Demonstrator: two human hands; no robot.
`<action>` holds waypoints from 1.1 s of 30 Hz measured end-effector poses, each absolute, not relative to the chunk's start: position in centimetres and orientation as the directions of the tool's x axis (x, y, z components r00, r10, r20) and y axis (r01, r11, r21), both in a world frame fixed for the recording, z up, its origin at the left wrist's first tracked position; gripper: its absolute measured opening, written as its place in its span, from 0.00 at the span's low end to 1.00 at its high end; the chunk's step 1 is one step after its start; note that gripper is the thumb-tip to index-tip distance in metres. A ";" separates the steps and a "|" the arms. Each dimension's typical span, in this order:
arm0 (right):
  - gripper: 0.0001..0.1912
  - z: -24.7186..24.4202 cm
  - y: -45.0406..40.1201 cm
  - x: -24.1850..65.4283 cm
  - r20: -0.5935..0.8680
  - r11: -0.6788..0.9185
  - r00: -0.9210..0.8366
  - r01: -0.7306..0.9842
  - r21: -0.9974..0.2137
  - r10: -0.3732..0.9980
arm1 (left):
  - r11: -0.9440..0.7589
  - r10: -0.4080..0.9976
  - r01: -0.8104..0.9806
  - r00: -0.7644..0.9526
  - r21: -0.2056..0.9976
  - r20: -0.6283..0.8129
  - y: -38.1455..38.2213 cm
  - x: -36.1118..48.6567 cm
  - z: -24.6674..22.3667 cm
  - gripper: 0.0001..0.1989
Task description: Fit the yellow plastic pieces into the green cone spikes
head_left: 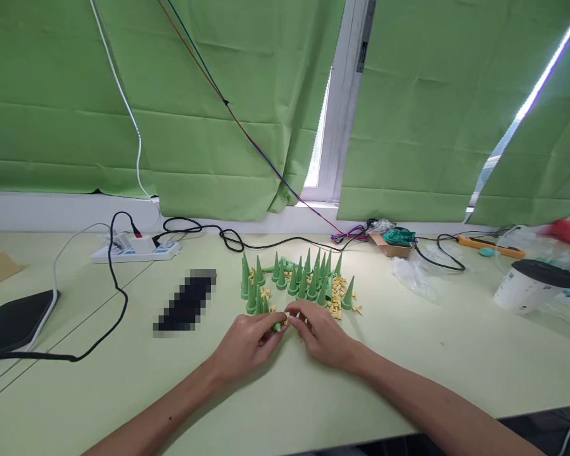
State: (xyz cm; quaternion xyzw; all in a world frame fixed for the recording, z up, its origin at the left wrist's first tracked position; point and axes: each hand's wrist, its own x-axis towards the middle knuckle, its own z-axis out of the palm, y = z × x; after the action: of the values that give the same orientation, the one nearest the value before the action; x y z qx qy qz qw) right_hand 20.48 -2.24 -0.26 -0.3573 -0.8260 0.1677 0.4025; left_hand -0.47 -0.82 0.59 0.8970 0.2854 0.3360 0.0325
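Observation:
Near the middle of the table my left hand (253, 342) is closed on a green cone (277, 327), which lies tilted between the fingers and is partly hidden by them. Fingertip to fingertip with it, my right hand (319, 332) pinches a small yellow piece (287, 321) at the cone's end. Whether the two parts are joined I cannot tell. Just beyond both hands stand several upright green cones (312, 288) with round bases. Small yellow plastic pieces (337, 297) lie heaped among them, mostly on the right.
A power strip (137, 249) with black cables sits at the back left. A pixelated dark object (187, 304) lies left of the cones, a black tablet-like slab (19, 322) farther left. At right are a small cardboard box (392, 247), plastic bags (411, 275) and a white lidded cup (527, 288).

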 end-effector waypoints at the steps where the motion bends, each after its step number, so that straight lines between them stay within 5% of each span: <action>1: 0.10 -0.3 -2.2 20.5 0.545 0.689 -0.422 0.457 -0.562 0.724 | -0.834 0.535 0.491 0.611 0.252 0.583 -0.8 -0.5 0.6 0.10; 33: 0.09 -0.4 -2.1 20.6 0.556 0.689 -0.409 0.457 -0.562 0.724 | -0.820 0.566 0.495 0.623 0.289 0.540 -0.5 -0.5 0.1 0.10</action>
State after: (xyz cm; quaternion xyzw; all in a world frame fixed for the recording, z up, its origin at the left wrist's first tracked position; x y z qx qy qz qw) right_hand 20.56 -2.09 -0.39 -0.3588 -0.8232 0.1631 0.4086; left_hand -0.46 -0.46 0.06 0.8990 0.2950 0.3187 0.0562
